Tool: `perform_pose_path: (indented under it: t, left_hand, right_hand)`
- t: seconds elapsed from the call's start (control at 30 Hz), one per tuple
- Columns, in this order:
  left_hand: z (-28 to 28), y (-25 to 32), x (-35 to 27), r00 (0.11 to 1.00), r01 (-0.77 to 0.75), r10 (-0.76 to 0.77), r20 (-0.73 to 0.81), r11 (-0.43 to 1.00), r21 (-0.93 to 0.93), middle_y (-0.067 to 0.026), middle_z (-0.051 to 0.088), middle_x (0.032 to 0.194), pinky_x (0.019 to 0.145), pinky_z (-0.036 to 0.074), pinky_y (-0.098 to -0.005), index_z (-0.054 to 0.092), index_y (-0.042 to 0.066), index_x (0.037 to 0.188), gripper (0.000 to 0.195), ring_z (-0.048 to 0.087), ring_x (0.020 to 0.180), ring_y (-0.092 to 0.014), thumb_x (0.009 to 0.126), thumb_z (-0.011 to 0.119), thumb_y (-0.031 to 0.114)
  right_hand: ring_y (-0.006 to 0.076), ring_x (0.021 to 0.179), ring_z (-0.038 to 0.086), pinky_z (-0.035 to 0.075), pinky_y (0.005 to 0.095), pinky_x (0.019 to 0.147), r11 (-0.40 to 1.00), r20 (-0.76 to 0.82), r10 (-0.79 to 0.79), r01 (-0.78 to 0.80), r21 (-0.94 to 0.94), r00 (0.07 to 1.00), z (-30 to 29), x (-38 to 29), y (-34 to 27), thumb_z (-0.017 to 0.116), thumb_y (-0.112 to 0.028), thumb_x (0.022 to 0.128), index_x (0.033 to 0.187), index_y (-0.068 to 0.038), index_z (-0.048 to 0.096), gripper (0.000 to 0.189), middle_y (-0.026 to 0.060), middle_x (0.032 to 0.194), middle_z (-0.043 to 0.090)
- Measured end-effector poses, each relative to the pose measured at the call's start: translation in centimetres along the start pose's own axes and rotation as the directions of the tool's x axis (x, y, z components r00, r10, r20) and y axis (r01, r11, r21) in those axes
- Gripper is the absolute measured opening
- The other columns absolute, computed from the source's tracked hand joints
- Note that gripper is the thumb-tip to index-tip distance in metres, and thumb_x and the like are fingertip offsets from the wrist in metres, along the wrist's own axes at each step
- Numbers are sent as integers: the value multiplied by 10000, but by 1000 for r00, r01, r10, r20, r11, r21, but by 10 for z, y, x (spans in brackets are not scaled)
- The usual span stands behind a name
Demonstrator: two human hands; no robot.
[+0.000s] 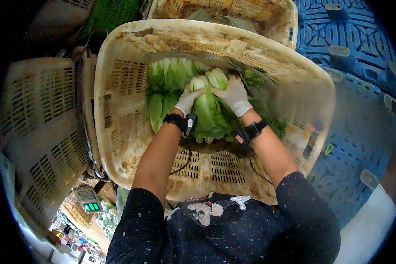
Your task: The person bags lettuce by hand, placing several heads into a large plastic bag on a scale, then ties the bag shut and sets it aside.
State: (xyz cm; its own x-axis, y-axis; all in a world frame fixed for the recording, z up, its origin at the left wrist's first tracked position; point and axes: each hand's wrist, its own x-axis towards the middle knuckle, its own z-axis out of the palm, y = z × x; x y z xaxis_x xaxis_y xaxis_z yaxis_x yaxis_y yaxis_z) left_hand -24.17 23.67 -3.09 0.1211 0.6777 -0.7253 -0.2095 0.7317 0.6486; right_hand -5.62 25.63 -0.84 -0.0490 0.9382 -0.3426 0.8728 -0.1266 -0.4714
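Deep inside a stained cream plastic crate (125, 155), both my hands wear white gloves. My left hand (186, 99) grips the left side of a head of romaine lettuce (208, 114), its pale cut base turned away from me. From the right, my right hand (235, 95) closes around a second romaine head (217, 78) pressed against the first. My two thumbs lie across the heads, nearly meeting. More heads stand packed along the crate's left: a far row (173, 72) and a nearer row (161, 110). Loose dark leaves (253, 77) lie right of my right hand, partly under clear plastic film.
Another cream crate (292, 19) holding leaves stands beyond this one. Blue plastic pallets (346, 145) lie at right, with a leaf scrap (328, 149) on one. A slotted crate (41, 109) flanks the left. A scale with a lit green display (91, 207) is at lower left.
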Motion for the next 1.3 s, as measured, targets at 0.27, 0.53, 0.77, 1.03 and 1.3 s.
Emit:
perform_pose_path:
  t: [0.27, 0.53, 0.77, 1.03, 1.3]
  left_hand:
    - [-14, 4, 34, 931, 44, -83, 356, 992, 115, -88, 538, 1176, 894, 433, -306, 395, 14, 1296, 609, 529, 1042, -167, 802, 673, 238]
    - [30, 5, -61, 861, -181, 212, 461, 977, -111, -31, 492, 1247, 980, 369, -297, 322, 34, 1350, 805, 478, 1122, -143, 690, 759, 184]
    - [-4, 71, -222, 762, -553, 517, 390, 833, -22, -55, 524, 1147, 950, 379, -293, 386, 48, 1309, 903, 494, 1042, -144, 551, 849, 210]
    - [-108, 42, -454, 272, -841, 943, 191, 136, 523, -238, 307, 1322, 1039, 198, -461, 359, 60, 1361, 1155, 242, 1251, -384, 410, 816, 531]
    - [-243, -133, -624, 22, -971, 961, -277, 86, 222, -153, 372, 1357, 1054, 278, -375, 305, -4, 1347, 1116, 365, 1249, -248, 487, 860, 440]
  right_hand:
    - [376, 1081, 521, 412, 374, 932, 990, 207, -69, 41, 134, 976, -16, 21, 26, 657, -629, 646, 1294, 20, 392, 955, 253, 1171, 533]
    - [263, 1129, 493, 364, 356, 982, 712, -24, -228, 184, 678, 973, -52, -72, 23, 771, -337, 625, 1256, 24, 445, 796, 172, 1225, 518]
    - [227, 1091, 524, 411, 343, 945, 531, 28, -417, 219, 819, 908, -139, -168, -61, 797, -351, 581, 1244, 32, 453, 840, 128, 1196, 532]
    - [228, 1085, 527, 426, 348, 939, 327, 22, -757, 350, 878, 653, -136, -304, -229, 799, -330, 590, 1231, 23, 460, 807, 139, 1194, 526]
    - [230, 1080, 528, 428, 355, 940, 292, 254, -955, 348, 891, 151, -10, -460, -402, 782, -316, 623, 1222, 11, 475, 748, 144, 1188, 527]
